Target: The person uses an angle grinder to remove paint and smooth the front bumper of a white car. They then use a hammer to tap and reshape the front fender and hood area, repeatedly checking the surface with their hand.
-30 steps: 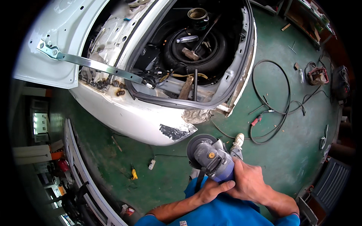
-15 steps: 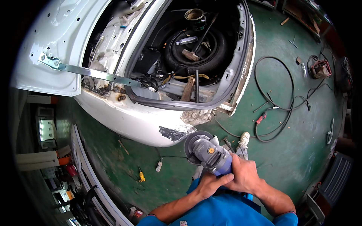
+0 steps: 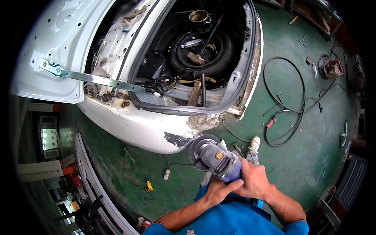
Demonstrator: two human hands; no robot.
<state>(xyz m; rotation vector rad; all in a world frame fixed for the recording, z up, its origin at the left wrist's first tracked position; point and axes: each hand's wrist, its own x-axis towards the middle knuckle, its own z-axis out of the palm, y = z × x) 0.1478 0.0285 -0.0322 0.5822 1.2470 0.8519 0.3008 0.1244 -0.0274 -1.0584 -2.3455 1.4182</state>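
Observation:
Both my hands are wrapped round a blue and grey angle grinder (image 3: 225,162) held in front of my body. My left hand (image 3: 218,192) grips it from below and my right hand (image 3: 253,179) from the right side. The grinder's round disc (image 3: 199,152) faces the rear corner of a white car body (image 3: 133,131). On that corner a bare, dark scraped patch (image 3: 178,138) lies beside the disc; whether disc and metal touch, I cannot tell. Parts of my fingers are hidden behind the tool.
The open trunk holds a spare tyre (image 3: 221,64), a hammer (image 3: 197,58) and a tin can (image 3: 200,20). A metal strut (image 3: 102,80) spans to the raised panel. Cable loops (image 3: 303,90), a yellow tool (image 3: 149,185) and a power socket (image 3: 167,174) lie on the green floor.
The grinder has shifted very slightly left, while both hands keep the same grip. The view of the car has moved a little.

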